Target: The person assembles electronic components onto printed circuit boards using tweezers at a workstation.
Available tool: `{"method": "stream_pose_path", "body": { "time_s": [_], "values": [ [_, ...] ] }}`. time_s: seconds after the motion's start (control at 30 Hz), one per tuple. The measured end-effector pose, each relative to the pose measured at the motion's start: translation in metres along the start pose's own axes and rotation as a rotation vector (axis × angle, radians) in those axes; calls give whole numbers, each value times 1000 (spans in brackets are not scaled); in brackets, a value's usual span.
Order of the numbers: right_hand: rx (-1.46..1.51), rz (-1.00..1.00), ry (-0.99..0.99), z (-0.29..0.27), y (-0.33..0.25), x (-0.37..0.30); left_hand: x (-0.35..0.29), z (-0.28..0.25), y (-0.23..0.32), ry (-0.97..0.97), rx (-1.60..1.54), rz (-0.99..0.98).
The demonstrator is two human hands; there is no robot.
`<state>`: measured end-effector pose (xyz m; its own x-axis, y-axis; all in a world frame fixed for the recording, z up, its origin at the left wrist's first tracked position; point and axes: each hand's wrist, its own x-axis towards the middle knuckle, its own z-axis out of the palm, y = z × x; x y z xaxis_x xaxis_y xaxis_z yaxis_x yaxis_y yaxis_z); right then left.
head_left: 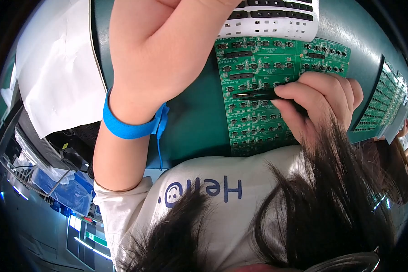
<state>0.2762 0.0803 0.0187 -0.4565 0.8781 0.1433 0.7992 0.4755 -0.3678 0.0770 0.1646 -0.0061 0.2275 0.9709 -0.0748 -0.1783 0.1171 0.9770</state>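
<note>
My right hand (327,96) pinches a pair of black tweezers (263,94) between thumb and fingertips. Their tips point left, over a row of small dark components on a green circuit board panel (258,109). Slim black strips, such as this one (238,54), lie on the panel's far rows; whether the tips grip one is too fine to tell. My left hand (167,50) is raised at the far left of the panel, its fingers cut off by the upper edge. A blue wrist strap (130,123) circles that wrist.
Beyond the panel, a white sheet (299,31) carries several black strips and overlaps its far edge. The green mat (192,122) lies underneath. More green circuit boards (380,97) are at the right, near another person's hand (403,128). White paper (54,68) covers the left side.
</note>
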Motion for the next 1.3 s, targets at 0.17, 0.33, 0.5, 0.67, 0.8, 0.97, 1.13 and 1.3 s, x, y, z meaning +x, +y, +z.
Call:
{"method": "stream_pose_path", "body": {
  "time_s": [0.17, 0.33, 0.5, 0.67, 0.8, 0.97, 1.13, 1.3],
  "values": [
    [26, 4, 11, 6, -1, -3, -3, -1, 0, 20, 5, -9],
    [25, 6, 24, 7, -1, -3, -4, -2, 0, 15, 25, -13],
    [8, 1, 29, 5, 1, -3, -4, -2, 1, 18, 33, -19],
    [6, -5, 30, 5, 2, -2, -4, -1, 3, 34, 41, -30],
    [9, -16, 29, 5, 2, -2, -5, 1, 4, 47, 56, -51],
    [5, -6, 35, 2, 2, -3, -3, 2, 5, 33, 41, -53],
    [0, 28, 36, 3, 1, -6, -6, 0, 5, 71, 128, -46],
    [0, 24, 21, 1, 3, -7, -4, -1, 5, 57, 134, -35]
  ]
}}
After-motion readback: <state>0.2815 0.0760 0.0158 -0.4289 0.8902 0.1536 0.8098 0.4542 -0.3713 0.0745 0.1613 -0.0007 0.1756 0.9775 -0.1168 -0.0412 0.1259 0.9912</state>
